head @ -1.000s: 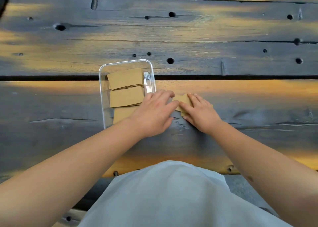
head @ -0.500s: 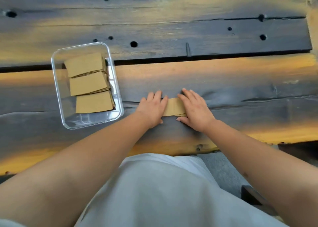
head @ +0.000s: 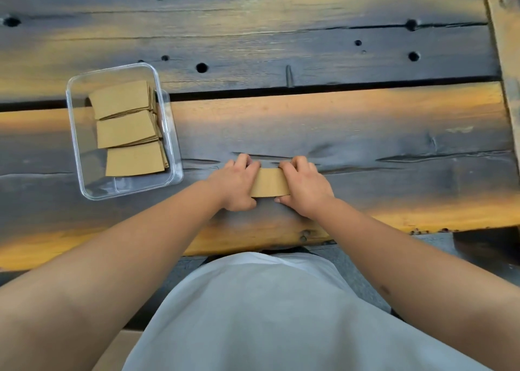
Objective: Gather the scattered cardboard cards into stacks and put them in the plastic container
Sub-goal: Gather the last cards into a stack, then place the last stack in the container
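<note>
A small stack of brown cardboard cards rests on the dark wooden table, squeezed between both hands. My left hand grips its left end, fingers curled over the far edge. My right hand grips its right end the same way. To the left stands the clear plastic container, holding three overlapping stacks of cards in a column. Its near end shows bare bottom.
The table is rough dark planks with yellow patches, knot holes and a gap between boards running behind the container. Its near edge lies just below my wrists. A wooden post edge shows at the far right.
The hands have closed in from flat on the cards to gripping the squared stack at both ends. The view has shifted, so the container now appears further left.
</note>
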A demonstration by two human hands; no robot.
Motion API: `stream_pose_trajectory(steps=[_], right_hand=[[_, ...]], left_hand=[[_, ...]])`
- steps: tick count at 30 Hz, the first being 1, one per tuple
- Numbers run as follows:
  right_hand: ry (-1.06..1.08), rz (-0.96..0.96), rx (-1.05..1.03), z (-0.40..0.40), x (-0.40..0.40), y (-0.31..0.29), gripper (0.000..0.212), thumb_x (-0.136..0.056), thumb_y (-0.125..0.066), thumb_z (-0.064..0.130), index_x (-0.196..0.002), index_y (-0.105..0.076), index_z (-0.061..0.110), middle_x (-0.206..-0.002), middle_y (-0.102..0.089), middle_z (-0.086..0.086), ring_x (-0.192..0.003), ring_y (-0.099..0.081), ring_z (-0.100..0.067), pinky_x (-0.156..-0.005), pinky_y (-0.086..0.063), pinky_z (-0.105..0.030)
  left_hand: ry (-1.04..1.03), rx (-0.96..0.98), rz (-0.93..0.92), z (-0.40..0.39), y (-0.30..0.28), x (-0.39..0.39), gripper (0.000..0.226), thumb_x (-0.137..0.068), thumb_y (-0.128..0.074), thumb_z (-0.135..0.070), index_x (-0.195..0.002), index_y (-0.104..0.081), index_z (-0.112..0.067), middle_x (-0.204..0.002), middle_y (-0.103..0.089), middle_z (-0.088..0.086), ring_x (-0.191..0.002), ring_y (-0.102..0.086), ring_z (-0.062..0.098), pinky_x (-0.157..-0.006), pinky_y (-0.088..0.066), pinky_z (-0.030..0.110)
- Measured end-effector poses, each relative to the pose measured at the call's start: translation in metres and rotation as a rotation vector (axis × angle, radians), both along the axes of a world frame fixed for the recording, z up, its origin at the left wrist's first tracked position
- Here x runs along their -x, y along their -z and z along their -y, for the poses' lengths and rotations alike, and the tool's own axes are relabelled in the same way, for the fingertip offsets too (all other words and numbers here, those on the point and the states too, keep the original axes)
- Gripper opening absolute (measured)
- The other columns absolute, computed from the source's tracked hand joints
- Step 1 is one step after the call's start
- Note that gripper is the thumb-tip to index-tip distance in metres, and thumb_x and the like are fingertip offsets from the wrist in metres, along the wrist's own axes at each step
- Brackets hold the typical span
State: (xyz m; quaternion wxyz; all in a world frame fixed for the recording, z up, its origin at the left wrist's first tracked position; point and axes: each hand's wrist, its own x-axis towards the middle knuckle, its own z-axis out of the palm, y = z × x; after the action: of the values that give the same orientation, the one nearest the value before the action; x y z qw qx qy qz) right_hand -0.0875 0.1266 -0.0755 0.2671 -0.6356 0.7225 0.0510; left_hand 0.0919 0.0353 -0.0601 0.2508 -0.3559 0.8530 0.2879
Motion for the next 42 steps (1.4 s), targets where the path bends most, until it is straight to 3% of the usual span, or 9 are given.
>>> stream_pose_trajectory(steps=[5, 8, 14, 18, 22, 28, 36, 39, 42], right_hand=[[-0.015, -0.102, -0.106, -0.002, -0.004, -0.007, 0.085, -0.068, -0.074, 0.06, -0.134, -0.027, 0.034, -0.124, -0.033, -0.006, -0.095, -0.054, -0.031, -0.065, -0.045, -0.039], [0.009, -0.032, -0.164, -0.005, -0.005, -0.01, 0.089, -0.068, -0.076, 0.058, -0.137, -0.028, 0.031, -0.125, -0.031, -0.008, -0.095, -0.054, -0.032, -0.074, -0.051, -0.042], [0.066, 0.113, -0.126, -0.014, -0.009, -0.014, 0.044, -0.084, -0.069, 0.034, -0.112, -0.039, 0.017, -0.116, -0.044, -0.01, -0.095, -0.055, -0.035, -0.078, -0.049, -0.044], [-0.063, -0.008, -0.094, -0.011, -0.016, -0.021, 0.04, -0.085, -0.067, 0.038, -0.105, -0.041, 0.016, -0.11, -0.057, -0.007, -0.101, -0.057, -0.031, -0.066, -0.043, -0.038], [-0.289, -0.172, -0.019, -0.011, -0.023, -0.028, 0.027, -0.093, -0.052, 0.039, -0.108, -0.046, 0.018, -0.105, -0.056, -0.006, -0.086, -0.064, -0.034, -0.054, -0.034, -0.036], [-0.172, 0.003, -0.06, -0.008, -0.03, -0.026, 0.011, -0.098, -0.042, 0.022, -0.106, -0.042, 0.014, -0.105, -0.049, -0.011, -0.086, -0.058, -0.04, -0.059, -0.034, -0.039], [-0.158, 0.239, -0.077, -0.01, -0.03, -0.032, 0.019, -0.099, -0.042, 0.031, -0.108, -0.043, 0.014, -0.108, -0.055, -0.012, -0.094, -0.056, -0.037, -0.07, -0.042, -0.041], [0.0, 0.359, 0.068, -0.01, -0.027, -0.045, 0.027, -0.096, -0.053, 0.029, -0.12, -0.052, 0.015, -0.095, -0.063, 0.0, -0.094, -0.058, -0.026, -0.071, -0.035, -0.028], [0.103, 0.435, 0.147, 0.0, -0.045, -0.063, 0.035, -0.096, -0.052, 0.033, -0.128, -0.049, 0.018, -0.076, -0.048, 0.018, -0.085, -0.055, -0.019, -0.064, -0.026, -0.024]], left_hand=[[0.021, 0.17, -0.02, -0.019, -0.001, 0.012, 0.062, -0.081, -0.07, -0.036, -0.129, -0.035, -0.018, -0.121, -0.035, 0.011, -0.099, -0.052, 0.034, -0.072, -0.05, 0.045], [-0.044, 0.159, -0.009, -0.026, -0.003, 0.012, 0.059, -0.08, -0.071, -0.028, -0.126, -0.036, -0.016, -0.119, -0.035, 0.012, -0.096, -0.053, 0.035, -0.068, -0.047, 0.043], [-0.107, 0.048, -0.044, -0.039, -0.007, 0.009, 0.045, -0.083, -0.06, -0.006, -0.119, -0.033, -0.012, -0.118, -0.034, 0.014, -0.084, -0.058, 0.041, -0.066, -0.044, 0.046], [0.037, 0.097, -0.018, -0.043, -0.011, 0.005, 0.046, -0.092, -0.058, -0.021, -0.128, -0.031, -0.013, -0.117, -0.038, 0.014, -0.085, -0.06, 0.041, -0.06, -0.039, 0.043], [0.083, 0.174, -0.042, -0.036, -0.017, -0.007, 0.015, -0.098, -0.046, -0.018, -0.109, -0.036, -0.016, -0.104, -0.043, 0.01, -0.077, -0.059, 0.038, -0.057, -0.036, 0.042], [-0.083, 0.133, -0.03, -0.032, -0.012, -0.02, 0.013, -0.096, -0.043, -0.012, -0.106, -0.036, -0.015, -0.106, -0.045, 0.011, -0.088, -0.057, 0.04, -0.062, -0.038, 0.044], [-0.073, 0.04, -0.073, -0.027, -0.012, -0.031, 0.014, -0.1, -0.041, -0.03, -0.099, -0.044, -0.017, -0.101, -0.049, 0.008, -0.089, -0.055, 0.035, -0.066, -0.04, 0.04], [-0.099, 0.009, -0.15, -0.018, -0.029, -0.047, 0.014, -0.098, -0.045, -0.03, -0.09, -0.039, -0.021, -0.102, -0.056, 0.009, -0.092, -0.056, 0.033, -0.07, -0.044, 0.04], [-0.159, 0.038, -0.255, -0.007, -0.057, -0.072, 0.02, -0.096, -0.051, -0.032, -0.085, -0.036, -0.024, -0.092, -0.058, 0.005, -0.083, -0.056, 0.027, -0.062, -0.037, 0.035]])
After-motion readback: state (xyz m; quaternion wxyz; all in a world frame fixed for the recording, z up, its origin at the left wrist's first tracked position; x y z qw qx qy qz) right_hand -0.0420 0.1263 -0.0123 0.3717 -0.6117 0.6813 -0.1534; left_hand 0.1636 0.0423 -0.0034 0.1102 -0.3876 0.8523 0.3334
